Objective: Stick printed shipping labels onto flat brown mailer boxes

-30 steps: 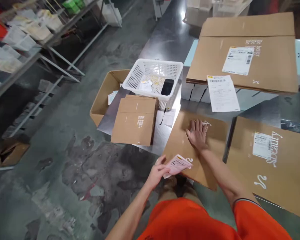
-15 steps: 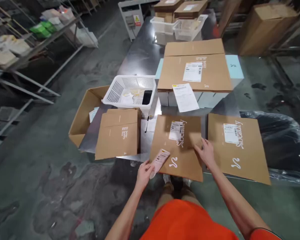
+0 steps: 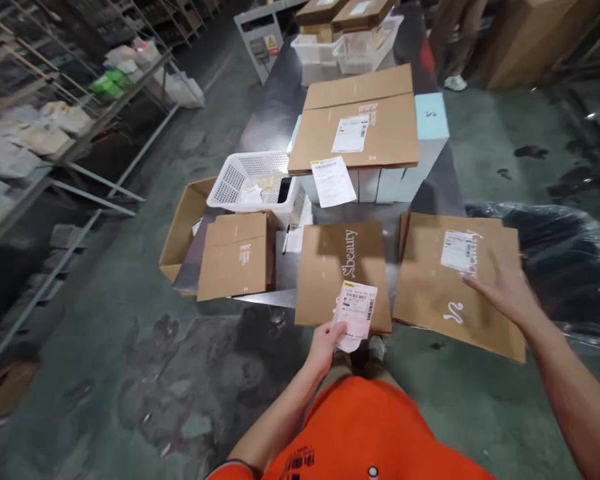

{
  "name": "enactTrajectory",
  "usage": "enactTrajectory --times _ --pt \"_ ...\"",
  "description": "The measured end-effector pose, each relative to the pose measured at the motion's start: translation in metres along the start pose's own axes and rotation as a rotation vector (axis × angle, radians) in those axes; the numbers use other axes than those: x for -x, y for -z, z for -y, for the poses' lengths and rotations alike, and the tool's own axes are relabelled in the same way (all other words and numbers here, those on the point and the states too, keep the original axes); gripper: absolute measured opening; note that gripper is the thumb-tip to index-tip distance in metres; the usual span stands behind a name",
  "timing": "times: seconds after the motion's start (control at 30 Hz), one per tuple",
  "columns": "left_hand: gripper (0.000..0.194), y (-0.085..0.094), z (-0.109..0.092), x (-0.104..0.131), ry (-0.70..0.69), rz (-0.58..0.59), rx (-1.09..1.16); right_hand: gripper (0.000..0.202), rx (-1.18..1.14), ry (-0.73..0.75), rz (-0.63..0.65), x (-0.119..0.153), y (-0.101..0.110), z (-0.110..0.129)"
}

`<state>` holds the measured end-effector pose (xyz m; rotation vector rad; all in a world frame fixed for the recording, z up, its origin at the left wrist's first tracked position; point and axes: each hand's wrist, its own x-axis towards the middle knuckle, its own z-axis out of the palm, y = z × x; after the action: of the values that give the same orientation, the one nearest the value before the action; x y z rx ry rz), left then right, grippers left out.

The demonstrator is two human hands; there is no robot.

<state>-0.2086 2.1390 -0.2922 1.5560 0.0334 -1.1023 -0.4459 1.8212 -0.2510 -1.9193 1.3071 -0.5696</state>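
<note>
My left hand is closed on a stack of shipping labels, holding it over the near edge of the middle flat cardboard box. No label shows on that box, though the stack covers its lower part. Over the right pile, my right hand has its fingers stretched out, slightly blurred. Beneath it lies a flat cardboard box bearing a white label. Whether the right fingertips touch the cardboard I cannot tell.
Behind stand pale blue boxes, topped by labelled cardboard with a loose paper sheet. A white basket and folded cardboard sit left. Black plastic-wrapped material lies right. A person's legs show at the back.
The labelled box has gone from the middle pile to the right one, leaving an unlabelled box in the middle. My right hand moved right; my left hand moved right with the labels.
</note>
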Motion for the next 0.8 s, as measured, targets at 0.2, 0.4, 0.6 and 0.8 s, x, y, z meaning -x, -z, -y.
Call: enactTrajectory --times 0.2,0.4,0.6,0.8 --pt "0.055 0.02 -0.01 0.018 -0.089 0.077 -0.267 0.044 -0.323 0.181 0.834 0.05 -0.145 0.11" --pt "0.07 0.04 -0.048 0.007 -0.292 -0.031 -0.345 0.046 -0.334 0.162 0.967 0.074 -0.188 0.122" --pt "0.038 0.015 -0.02 -0.043 -0.177 -0.053 -0.013 0.037 -0.014 0.444 0.761 0.074 -0.208 0.114" --pt "0.054 0.029 0.003 -0.073 -0.115 -0.113 0.063 0.031 0.365 0.511 0.579 -0.012 -0.243 0.111"
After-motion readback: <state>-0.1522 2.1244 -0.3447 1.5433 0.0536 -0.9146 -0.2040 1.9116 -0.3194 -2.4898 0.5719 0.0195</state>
